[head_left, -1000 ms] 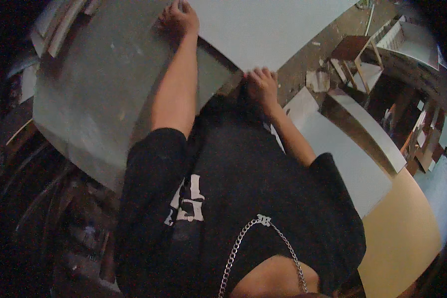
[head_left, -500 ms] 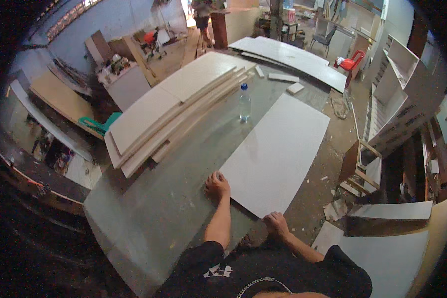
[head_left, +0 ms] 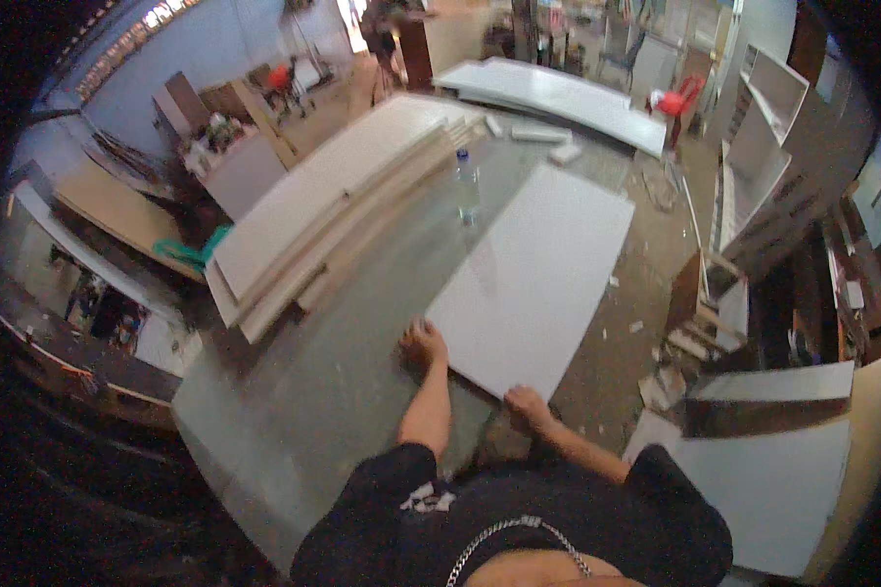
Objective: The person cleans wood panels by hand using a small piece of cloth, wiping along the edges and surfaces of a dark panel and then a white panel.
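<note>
A white rectangular board [head_left: 543,279] lies flat on the grey-green worktable [head_left: 347,367], with its right part reaching the table's right side. At the board's near left corner is my left hand [head_left: 424,344], its fingers curled against the edge. My right hand [head_left: 527,406] is closed over the near edge, close to the near right corner. The undersides of my fingers are hidden. Just left of the board stands an upright clear bottle [head_left: 467,191] with a blue cap. A stack of long pale boards [head_left: 338,201] occupies the table's left side.
Small white offcuts [head_left: 541,133] lie at the far end, before more white panels [head_left: 558,93]. To the right are a red chair [head_left: 680,96], a wooden frame [head_left: 710,303] and leaning panels [head_left: 773,465]. A green chair [head_left: 194,249] is at left. Another person [head_left: 382,44] stands far back.
The whole view has shifted, so the scene sits higher and slightly left, with some blur. Both hands keep about the same places on the white board.
</note>
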